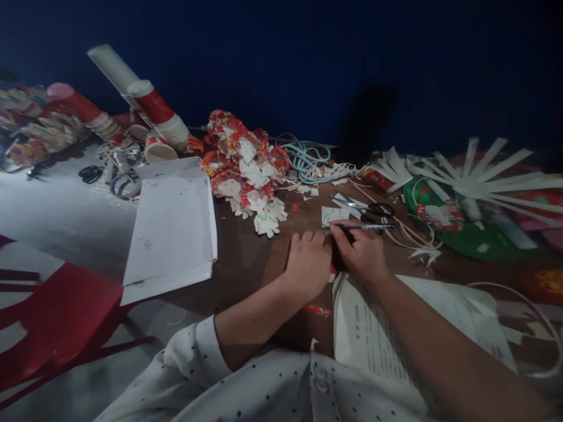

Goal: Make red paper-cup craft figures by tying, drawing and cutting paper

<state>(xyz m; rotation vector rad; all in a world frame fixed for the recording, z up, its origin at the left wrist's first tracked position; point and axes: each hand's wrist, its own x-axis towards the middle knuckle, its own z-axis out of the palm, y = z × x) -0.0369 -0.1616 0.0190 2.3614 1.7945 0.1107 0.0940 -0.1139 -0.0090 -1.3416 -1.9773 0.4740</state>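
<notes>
My right hand [361, 253] is closed with a black-and-clear pen [380, 227] in it, the barrel lying nearly flat over the fingers and pointing right. Close beside it, my left hand [309, 264] rests low over the brown table with its fingers curled; what lies under them is hidden. Just beyond the fingertips is a small piece of white paper [333, 215] with faint lines on it. Scissors [363, 206] with black handles lie right behind the right hand. Below the right wrist spreads a printed sheet [367, 328].
Red-and-white paper cut-outs [246, 170] are piled behind on the left. A white board [169, 228] lies left, near a red stool [65, 316]. Stacked paper cups [160, 114], blue cord [308, 158], paper scraps and a strip-cut paper fan [479, 181] line the back.
</notes>
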